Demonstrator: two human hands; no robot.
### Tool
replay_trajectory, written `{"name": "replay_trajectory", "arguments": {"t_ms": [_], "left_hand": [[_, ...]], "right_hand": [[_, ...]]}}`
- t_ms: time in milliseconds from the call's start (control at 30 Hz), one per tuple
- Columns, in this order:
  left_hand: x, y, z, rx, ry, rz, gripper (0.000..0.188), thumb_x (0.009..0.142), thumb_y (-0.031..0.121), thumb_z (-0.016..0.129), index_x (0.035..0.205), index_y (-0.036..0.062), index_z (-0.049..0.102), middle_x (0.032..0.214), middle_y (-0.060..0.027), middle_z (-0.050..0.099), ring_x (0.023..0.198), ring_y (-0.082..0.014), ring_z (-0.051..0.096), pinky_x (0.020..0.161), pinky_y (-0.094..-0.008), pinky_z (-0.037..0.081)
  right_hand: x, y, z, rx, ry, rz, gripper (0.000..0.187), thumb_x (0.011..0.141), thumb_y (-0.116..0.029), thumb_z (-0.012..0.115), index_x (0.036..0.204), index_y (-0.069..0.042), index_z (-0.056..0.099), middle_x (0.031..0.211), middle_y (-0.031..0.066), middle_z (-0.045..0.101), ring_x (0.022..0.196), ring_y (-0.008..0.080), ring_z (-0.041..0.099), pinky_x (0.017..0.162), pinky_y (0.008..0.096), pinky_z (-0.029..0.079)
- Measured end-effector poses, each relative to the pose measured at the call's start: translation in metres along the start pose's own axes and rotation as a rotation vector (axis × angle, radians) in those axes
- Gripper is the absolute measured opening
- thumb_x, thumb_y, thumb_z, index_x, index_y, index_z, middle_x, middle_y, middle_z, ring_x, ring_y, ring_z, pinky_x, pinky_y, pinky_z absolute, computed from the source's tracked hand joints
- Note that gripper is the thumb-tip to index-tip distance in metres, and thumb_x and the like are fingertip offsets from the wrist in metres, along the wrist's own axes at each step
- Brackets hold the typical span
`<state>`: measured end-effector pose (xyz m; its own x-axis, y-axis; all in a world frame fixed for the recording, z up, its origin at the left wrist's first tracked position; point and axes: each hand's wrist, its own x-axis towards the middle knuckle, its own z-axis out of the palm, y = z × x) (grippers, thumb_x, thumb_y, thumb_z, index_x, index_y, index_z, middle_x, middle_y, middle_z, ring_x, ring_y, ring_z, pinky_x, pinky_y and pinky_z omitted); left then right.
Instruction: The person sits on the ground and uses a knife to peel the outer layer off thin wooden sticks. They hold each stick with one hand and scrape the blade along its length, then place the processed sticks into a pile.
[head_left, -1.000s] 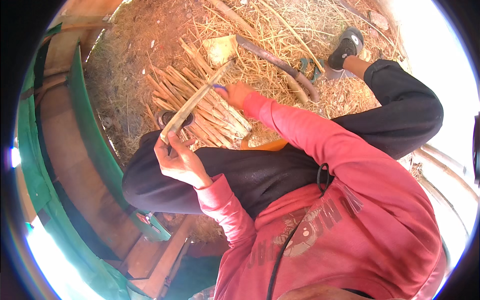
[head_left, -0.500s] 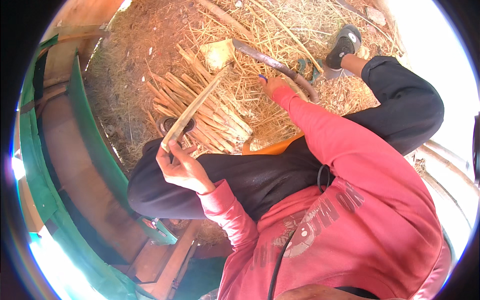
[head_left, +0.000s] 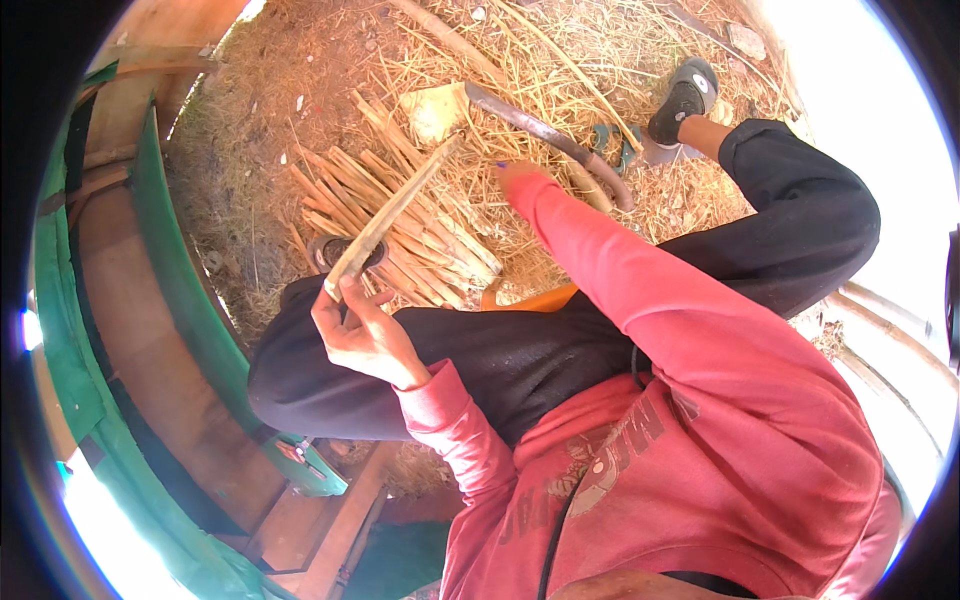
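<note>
My left hand [head_left: 365, 335] pinches the lower end of a pale split wood strip [head_left: 394, 212] between thumb and fingers. The strip slants up and away over a pile of similar split sticks [head_left: 450, 262] on the ground. My right hand [head_left: 522, 179] is closed beyond the pile, near the strip's far end; a small blue tip [head_left: 502, 165] shows at its fingers, its kind too small to make out. Beyond that hand a machete [head_left: 522, 121] with a curved brown handle lies on the straw, beside a pale wood block [head_left: 434, 112].
Loose straw [head_left: 560, 60] and long poles [head_left: 450, 40] cover the far ground. My shoe [head_left: 692, 92] rests at the far right. A green-edged wooden structure [head_left: 165, 270] stands close on the left. Something orange [head_left: 535, 300] lies partly under my leg.
My right hand has moved left and slightly nearer, away from the machete handle and toward the strip's far end. My left hand keeps the strip nearly still.
</note>
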<state>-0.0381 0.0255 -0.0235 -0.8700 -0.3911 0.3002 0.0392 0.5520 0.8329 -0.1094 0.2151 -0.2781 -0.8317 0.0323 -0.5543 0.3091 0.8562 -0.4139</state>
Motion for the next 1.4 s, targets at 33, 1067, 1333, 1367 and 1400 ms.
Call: {"name": "replay_trajectory", "arguments": {"t_ms": [33, 1067, 1333, 1367, 1400], "left_hand": [[0.002, 0.0, -0.001, 0.004, -0.006, 0.004, 0.025, 0.098, 0.016, 0.064, 0.104, -0.0085, 0.062, 0.094, -0.0167, 0.071, 0.053, -0.0172, 0.067, 0.049, -0.0253, 0.05], [0.004, -0.017, -0.01, 0.053, 0.036, -0.012, 0.021, 0.098, 0.012, 0.061, 0.102, -0.0083, 0.063, 0.09, -0.0177, 0.074, 0.056, -0.0168, 0.069, 0.045, -0.0249, 0.052], [0.003, -0.021, -0.01, 0.027, 0.04, 0.012, 0.022, 0.096, 0.013, 0.064, 0.099, -0.009, 0.063, 0.083, -0.0149, 0.071, 0.054, -0.0148, 0.067, 0.047, -0.0259, 0.049], [0.003, -0.018, -0.009, 0.014, 0.029, 0.025, 0.022, 0.096, 0.013, 0.064, 0.099, -0.009, 0.063, 0.083, -0.0146, 0.071, 0.054, -0.0148, 0.067, 0.047, -0.0259, 0.049], [0.001, -0.019, -0.01, 0.01, 0.015, 0.03, 0.022, 0.096, 0.013, 0.064, 0.099, -0.009, 0.062, 0.082, -0.0143, 0.07, 0.054, -0.0147, 0.067, 0.046, -0.0258, 0.049]], "right_hand": [[0.005, 0.016, 0.01, -0.004, 0.018, 0.006, 0.06, 0.105, -0.053, 0.033, 0.118, -0.007, 0.069, 0.104, 0.0216, 0.071, 0.098, 0.0378, 0.069, 0.088, 0.0478, 0.054], [-0.015, -0.054, -0.009, 0.248, 0.156, -0.143, 0.07, 0.102, -0.059, 0.034, 0.104, 0.0, 0.07, 0.099, 0.0271, 0.07, 0.092, 0.0433, 0.068, 0.085, 0.0522, 0.054], [-0.015, -0.06, -0.01, 0.273, 0.156, -0.068, 0.063, 0.104, -0.052, 0.036, 0.102, -0.002, 0.074, 0.1, 0.0254, 0.071, 0.096, 0.0405, 0.069, 0.086, 0.0493, 0.054], [-0.014, -0.058, -0.011, 0.293, 0.163, -0.072, 0.062, 0.104, -0.052, 0.037, 0.102, -0.002, 0.074, 0.099, 0.0254, 0.071, 0.096, 0.0401, 0.069, 0.086, 0.0492, 0.054], [-0.022, -0.057, -0.02, 0.238, 0.137, -0.07, 0.058, 0.103, -0.05, 0.04, 0.105, -0.003, 0.074, 0.103, 0.0237, 0.071, 0.098, 0.0395, 0.069, 0.087, 0.0489, 0.054]]}}
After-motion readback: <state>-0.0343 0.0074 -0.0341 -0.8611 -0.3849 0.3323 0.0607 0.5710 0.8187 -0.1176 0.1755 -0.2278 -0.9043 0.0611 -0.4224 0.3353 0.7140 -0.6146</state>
